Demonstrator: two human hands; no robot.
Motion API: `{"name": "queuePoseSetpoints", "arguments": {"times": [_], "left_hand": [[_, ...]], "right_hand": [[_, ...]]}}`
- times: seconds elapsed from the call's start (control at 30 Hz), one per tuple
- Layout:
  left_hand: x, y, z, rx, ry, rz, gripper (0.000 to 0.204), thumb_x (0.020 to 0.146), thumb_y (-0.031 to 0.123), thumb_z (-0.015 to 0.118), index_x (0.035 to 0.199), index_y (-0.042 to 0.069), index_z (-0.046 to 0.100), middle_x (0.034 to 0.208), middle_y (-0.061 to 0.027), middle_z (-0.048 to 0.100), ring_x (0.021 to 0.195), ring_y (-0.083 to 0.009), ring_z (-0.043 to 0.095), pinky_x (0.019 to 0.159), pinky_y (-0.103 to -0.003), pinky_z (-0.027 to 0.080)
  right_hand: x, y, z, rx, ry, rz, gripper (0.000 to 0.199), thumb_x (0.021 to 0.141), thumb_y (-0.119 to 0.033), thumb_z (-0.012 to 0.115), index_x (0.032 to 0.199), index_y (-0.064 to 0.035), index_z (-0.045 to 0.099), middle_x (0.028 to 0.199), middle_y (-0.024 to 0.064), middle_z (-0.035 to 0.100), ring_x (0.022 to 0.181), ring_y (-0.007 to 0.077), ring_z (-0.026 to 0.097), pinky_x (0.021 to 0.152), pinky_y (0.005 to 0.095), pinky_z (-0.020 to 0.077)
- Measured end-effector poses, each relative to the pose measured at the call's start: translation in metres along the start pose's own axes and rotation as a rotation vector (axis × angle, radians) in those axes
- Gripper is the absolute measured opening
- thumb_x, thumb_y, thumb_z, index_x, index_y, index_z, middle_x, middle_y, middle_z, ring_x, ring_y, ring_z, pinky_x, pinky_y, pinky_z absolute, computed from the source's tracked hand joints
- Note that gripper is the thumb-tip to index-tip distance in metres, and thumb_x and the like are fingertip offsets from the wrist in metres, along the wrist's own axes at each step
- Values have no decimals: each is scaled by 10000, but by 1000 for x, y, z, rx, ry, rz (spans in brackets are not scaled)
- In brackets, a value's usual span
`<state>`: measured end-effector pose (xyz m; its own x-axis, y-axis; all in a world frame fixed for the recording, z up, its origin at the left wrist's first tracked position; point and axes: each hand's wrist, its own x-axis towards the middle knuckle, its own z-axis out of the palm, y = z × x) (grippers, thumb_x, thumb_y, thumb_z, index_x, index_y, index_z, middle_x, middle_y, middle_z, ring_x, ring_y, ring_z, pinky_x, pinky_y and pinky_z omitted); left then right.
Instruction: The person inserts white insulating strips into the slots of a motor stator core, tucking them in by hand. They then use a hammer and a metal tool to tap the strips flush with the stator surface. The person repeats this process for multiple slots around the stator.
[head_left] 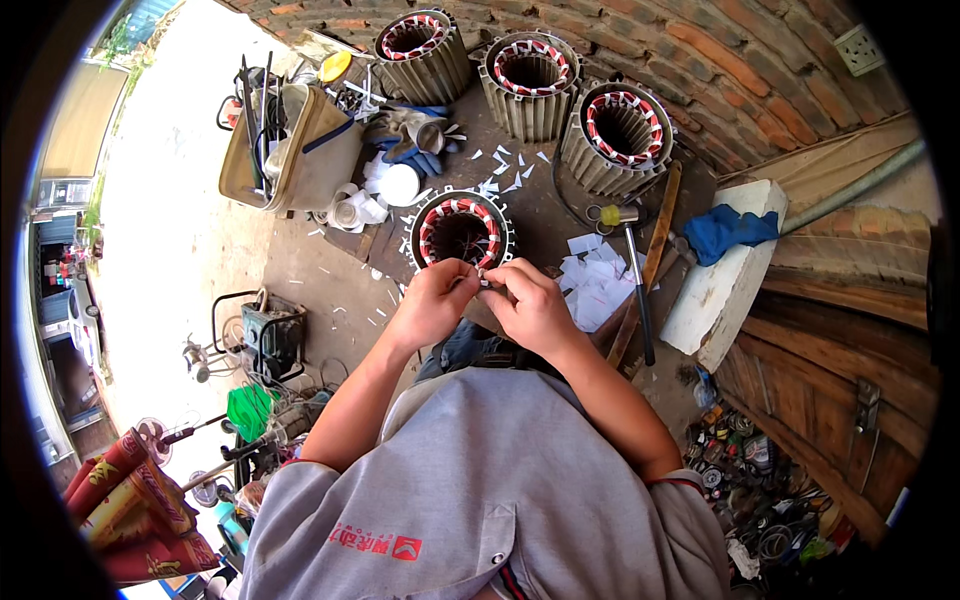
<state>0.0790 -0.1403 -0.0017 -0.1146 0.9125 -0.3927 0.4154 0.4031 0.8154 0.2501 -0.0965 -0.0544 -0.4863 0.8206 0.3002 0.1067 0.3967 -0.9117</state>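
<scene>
A motor stator [410, 240] stands upright on the workbench in front of me. Its ring of red windings [489, 226] is bound with white strips, and thin wires show inside the bore. At the near rim, my left hand [432, 303] and my right hand [535, 306] meet, with thumbs and forefingers pinched close together. Something small and pale shows between the fingertips, too small to name. Right of the stator lies a pile of white paper pieces [598, 285]. Beyond them a hammer [640, 290] with a black grip lies on the bench.
Three more stators [430, 78] stand along the brick wall. White paper scraps [515, 180], work gloves [405, 135] and a tape roll [399, 185] lie behind. A tool bucket [305, 150] is at the left. A white block [715, 290] holds a blue cloth [730, 232] at right.
</scene>
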Motion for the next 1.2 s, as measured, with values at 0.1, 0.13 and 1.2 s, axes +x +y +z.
{"name": "queuePoseSetpoints", "arguments": {"times": [0.1, 0.13, 1.2], "left_hand": [[0, -9, 2, -73, 49, 20, 145, 911, 113, 629, 918, -30, 653, 817, -195, 681, 756, -312, 680, 685, -386, 517], [-2, -8, 0, 32, 107, 56, 136, 912, 108, 626, 915, -26, 643, 832, -193, 681, 760, -326, 679, 681, -401, 520], [-25, -9, 14, 564, 263, 288, 146, 856, 64, 628, 1000, 56, 608, 787, -88, 612, 636, -316, 647, 531, -420, 539]], "right_hand": [[4, 3, -1, -56, 1, -19, 106, 833, -67, 716, 850, -22, 622, 794, 121, 630, 688, 333, 644, 588, 417, 511], [6, 1, -4, -86, -16, -7, 104, 839, -65, 699, 827, -20, 606, 787, 124, 626, 687, 337, 645, 588, 425, 512], [90, 8, -37, -380, -859, -328, 55, 795, -34, 625, 777, -18, 576, 839, 144, 571, 742, 338, 631, 683, 441, 537]]}}
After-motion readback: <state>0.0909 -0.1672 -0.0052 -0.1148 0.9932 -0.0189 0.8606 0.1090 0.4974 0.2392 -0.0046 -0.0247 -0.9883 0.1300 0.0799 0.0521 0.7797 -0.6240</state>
